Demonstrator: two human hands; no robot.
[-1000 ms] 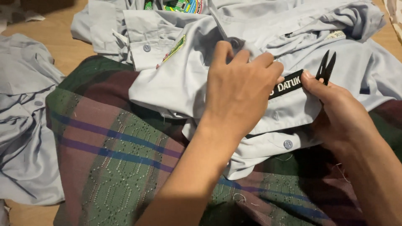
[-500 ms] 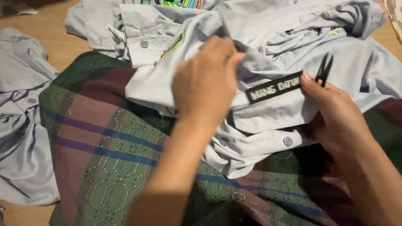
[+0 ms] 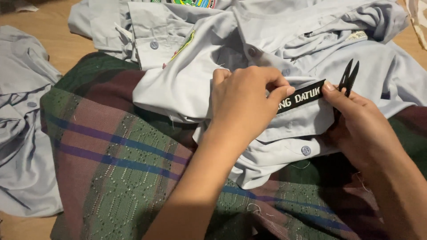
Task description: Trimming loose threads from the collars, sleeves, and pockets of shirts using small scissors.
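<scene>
A light grey shirt (image 3: 191, 80) lies bunched over a green and maroon plaid cloth (image 3: 115, 164). A black name strip with white letters (image 3: 307, 95) sits on the shirt's pocket area. My left hand (image 3: 242, 104) rests on the shirt and pinches the strip's left end between thumb and forefinger. My right hand (image 3: 356, 124) holds small black thread snips (image 3: 348, 78), points up, while its forefinger presses the strip's right end. Grey buttons (image 3: 305, 150) show along the shirt's edge.
Another grey garment (image 3: 22, 133) lies at the left on the wooden floor (image 3: 49, 40). More grey shirt fabric with a colourful badge (image 3: 195, 3) is piled at the top. Loose threads lie on the plaid cloth.
My left hand slid left off the strip, then came back right and pinched its left end. My right hand and the snips stayed put.
</scene>
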